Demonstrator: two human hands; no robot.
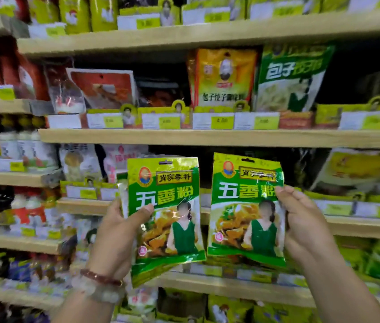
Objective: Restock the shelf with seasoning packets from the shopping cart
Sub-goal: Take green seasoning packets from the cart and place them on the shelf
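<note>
Two green seasoning packets are held up side by side in front of the shelves, one in each of the hands. The left hand (119, 227) is raised with the forearm coming up from the lower left; its thumb is pressed across the front of the left packet (164, 213) near the left edge, while the fingers are hidden behind it, so the packet is pinched between thumb and fingers. At least one further packet edge is seen behind this one, so a small stack seems to be gripped, though the count cannot be told. Two bead bracelets (100, 285) are worn on the left wrist.

The right hand (300, 224) is raised from the lower right, with the palm turned inward. The right packet (244, 206) is grasped along its right edge, the thumb laid over the upper right corner of the front and the fingers curled behind. The packet is held upright and slightly tilted, its lower left corner just beside the left packet's lower right corner.

Both packets are held before the dark gap beneath a wooden shelf board (207, 137). On that board, an orange pouch (222, 78) and a green pouch (291, 78) stand upright behind yellow price tags (221, 121). Bottles (19, 145) are ranged on the shelves at the left.
</note>
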